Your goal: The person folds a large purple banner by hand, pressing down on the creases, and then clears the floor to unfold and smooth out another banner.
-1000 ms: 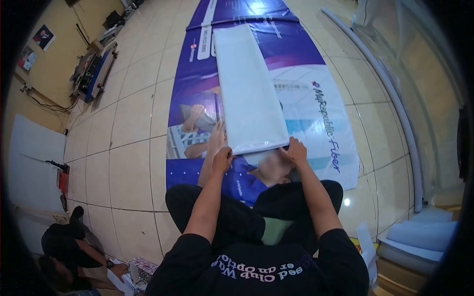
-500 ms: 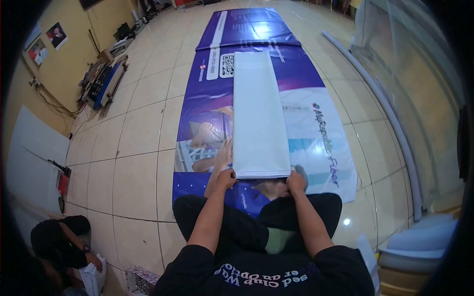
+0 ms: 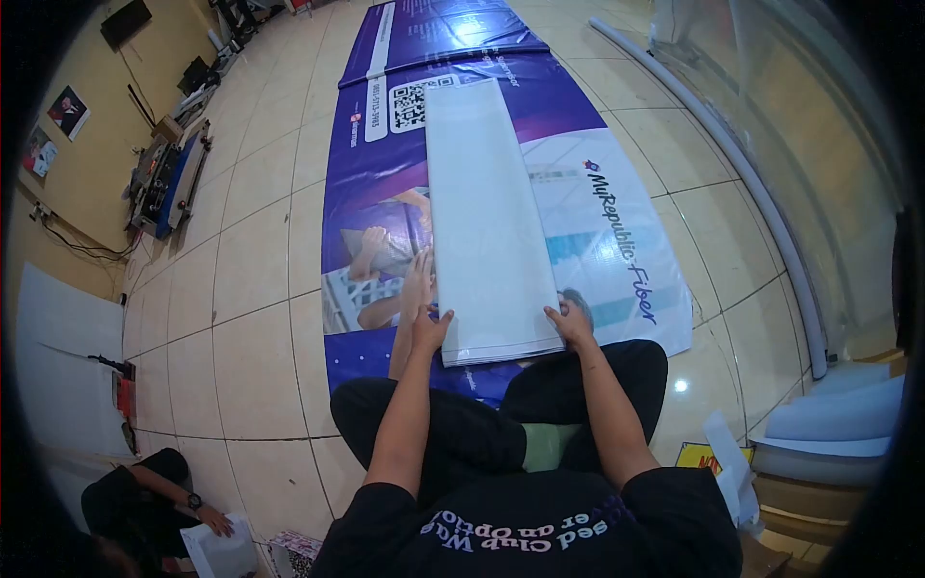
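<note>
A long white folded banner (image 3: 489,222) lies lengthwise in front of me, its layered near edge close to my crossed legs. My left hand (image 3: 430,330) is at its left side near that end, thumb against the edge and the other fingers partly hidden. At the opposite side my right hand (image 3: 572,324) holds the edge in the same way, thumb on top. Beneath the folded banner is a large printed purple and white banner (image 3: 617,279), spread flat on the floor, with lettering and a QR code.
Beside the spread banner, a long pale roll (image 3: 732,173) lies along the right. White sheets (image 3: 829,414) are stacked at the lower right. A machine (image 3: 169,183) stands by the left wall. At lower left another person's hand (image 3: 214,520) touches a white item.
Both hands have moved from the near corners of the folded banner up along its sides. Its near end now lies slightly closer to me. The camera view has shifted.
</note>
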